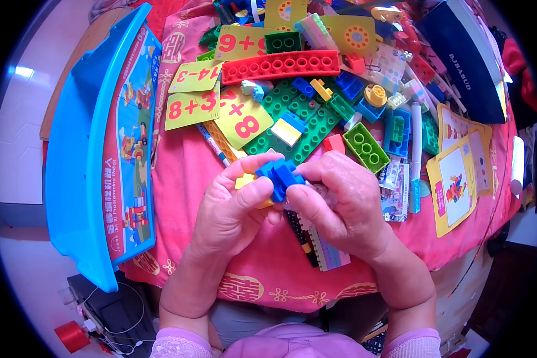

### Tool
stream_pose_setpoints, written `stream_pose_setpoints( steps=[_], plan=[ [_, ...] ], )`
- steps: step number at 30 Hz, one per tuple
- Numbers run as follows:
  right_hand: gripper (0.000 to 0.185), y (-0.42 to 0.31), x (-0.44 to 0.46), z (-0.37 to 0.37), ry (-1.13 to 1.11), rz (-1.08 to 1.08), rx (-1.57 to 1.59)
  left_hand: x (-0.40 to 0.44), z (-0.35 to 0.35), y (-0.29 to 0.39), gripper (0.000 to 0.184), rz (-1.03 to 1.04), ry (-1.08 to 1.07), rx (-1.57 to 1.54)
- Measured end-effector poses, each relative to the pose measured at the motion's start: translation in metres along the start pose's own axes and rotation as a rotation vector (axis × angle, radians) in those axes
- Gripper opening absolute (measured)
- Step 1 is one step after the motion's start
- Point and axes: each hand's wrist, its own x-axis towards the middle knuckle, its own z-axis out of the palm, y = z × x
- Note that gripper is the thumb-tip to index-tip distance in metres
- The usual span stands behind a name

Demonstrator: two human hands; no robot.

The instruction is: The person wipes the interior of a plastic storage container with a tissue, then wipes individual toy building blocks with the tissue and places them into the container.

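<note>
Both hands meet over the near part of the table around a small group of toy bricks. My left hand (pixel 230 200) is closed on a yellow brick (pixel 244 181), thumb pressed to the side of a blue brick (pixel 280 179) that sits against it. My right hand (pixel 340 200) pinches the blue brick from the right between thumb and fingers. Whether the two bricks are locked together, I cannot tell. Just beyond the hands lies a green baseplate (pixel 268 113) bearing a white-and-yellow brick (pixel 286 132). A light green brick (pixel 366 147) lies to the right.
A long red brick (pixel 280 65) lies at the back among yellow number cards (pixel 192 110). A blue plastic bin (pixel 80 161) stands on its side at left. Picture cards (pixel 453 191) and a dark blue box (pixel 459 59) are at right. A marker (pixel 216 146) lies behind my left hand.
</note>
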Motion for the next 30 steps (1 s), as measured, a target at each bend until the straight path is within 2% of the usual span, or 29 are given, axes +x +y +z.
stream_pose_setpoints(
  steps=[2, 8, 11, 14, 16, 18, 22, 30],
  plan=[
    [0.015, 0.001, -0.001, 0.004, 0.063, 0.047, -0.031, -0.001, 0.0, 0.0, 0.039, 0.018, -0.008, 0.013],
    [0.018, 0.004, -0.002, 0.0, -0.061, 0.143, -0.063, 0.002, -0.004, -0.001, 0.037, 0.042, -0.036, -0.024],
    [0.018, 0.002, 0.0, 0.0, 0.034, 0.252, 0.034, 0.003, -0.005, -0.002, 0.036, 0.023, -0.014, -0.03],
    [0.017, 0.002, -0.002, 0.003, 0.17, 0.209, 0.355, 0.002, -0.004, -0.001, 0.039, 0.012, 0.016, -0.022],
    [0.014, 0.001, -0.004, 0.002, 0.177, 0.14, 0.374, 0.002, -0.004, -0.001, 0.039, 0.004, 0.007, -0.023],
    [0.013, -0.004, -0.005, 0.001, 0.205, 0.124, 0.37, 0.002, -0.003, -0.002, 0.04, -0.011, 0.018, -0.008],
    [0.017, 0.004, 0.002, -0.004, 0.193, -0.25, 0.159, 0.0, 0.004, -0.005, 0.039, -0.064, 0.026, -0.02],
    [0.034, -0.001, 0.002, 0.002, 0.01, -0.342, 0.012, 0.003, -0.013, -0.01, 0.034, 0.049, -0.045, -0.11]
  ],
)
